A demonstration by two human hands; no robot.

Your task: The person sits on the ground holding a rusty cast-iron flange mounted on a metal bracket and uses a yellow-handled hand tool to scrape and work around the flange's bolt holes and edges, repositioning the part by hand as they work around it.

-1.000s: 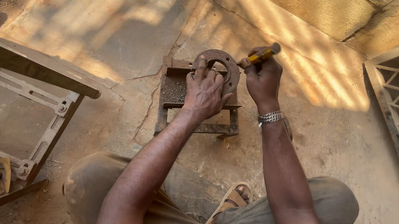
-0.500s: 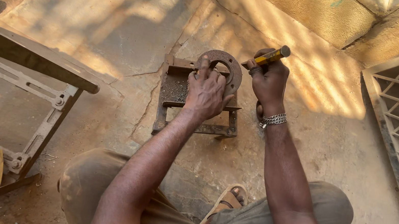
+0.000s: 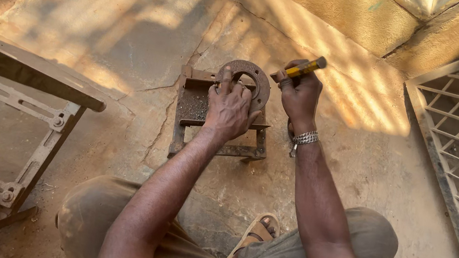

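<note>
Rust covers the round iron ring plate (image 3: 252,80) that rests tilted on a small rusty steel frame stand (image 3: 218,123) on the cracked stone floor (image 3: 105,41). In the head view, the left hand (image 3: 231,108) lies palm-down over the ring's near edge, fingers spread and pressing, index finger pointing up along the rim. The right hand (image 3: 300,92) is closed in a fist round a yellow-handled tool (image 3: 303,68), raised just right of the ring, wrist cocked. The ring looks seated; the tool's tip is hidden, so any work done on it cannot be judged.
</note>
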